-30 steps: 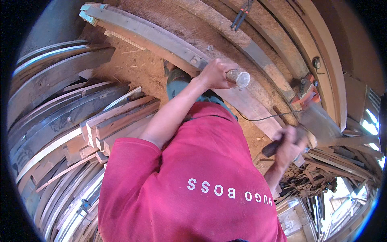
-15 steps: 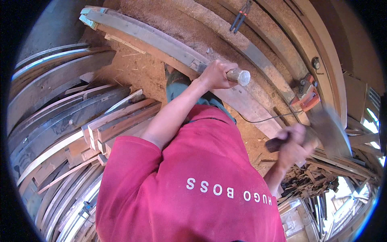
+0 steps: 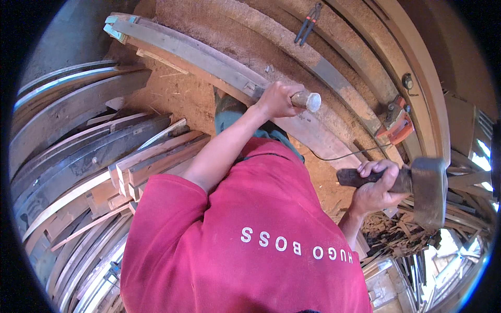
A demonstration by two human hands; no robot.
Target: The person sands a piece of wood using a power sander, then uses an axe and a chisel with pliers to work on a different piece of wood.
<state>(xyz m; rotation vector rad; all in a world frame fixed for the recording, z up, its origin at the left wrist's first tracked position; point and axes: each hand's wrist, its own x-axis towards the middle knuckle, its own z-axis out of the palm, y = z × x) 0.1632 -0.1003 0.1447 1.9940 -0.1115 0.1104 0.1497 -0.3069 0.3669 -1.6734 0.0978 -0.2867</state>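
My left hand point(image 3: 277, 99) is closed round an upright tool point(image 3: 308, 101) with a round, worn top, probably a chisel; its lower end is hidden under the hand. It rests over a long, pale curved timber beam point(image 3: 182, 52) that has a small cut near the hand. To the right, my right hand point(image 3: 380, 185) grips the dark handle of a hammer with a broad, grey-brown rectangular head point(image 3: 429, 193), held apart from the upright tool. A thin dark cord point(image 3: 334, 157) runs below the beam toward an orange power tool point(image 3: 397, 130).
More curved beams point(image 3: 323, 68) coated in sawdust lie beyond, with long-handled pliers point(image 3: 308, 26) and a small round object point(image 3: 408, 82) on them. Stacked boards point(image 3: 73, 125) fill the left side. A scrap-wood pile point(image 3: 396, 240) lies at lower right, over a sawdust-covered floor.
The hammer in my right hand has swung round, its head now lower in the picture and less blurred. My left hand has barely moved, still holding the upright tool.
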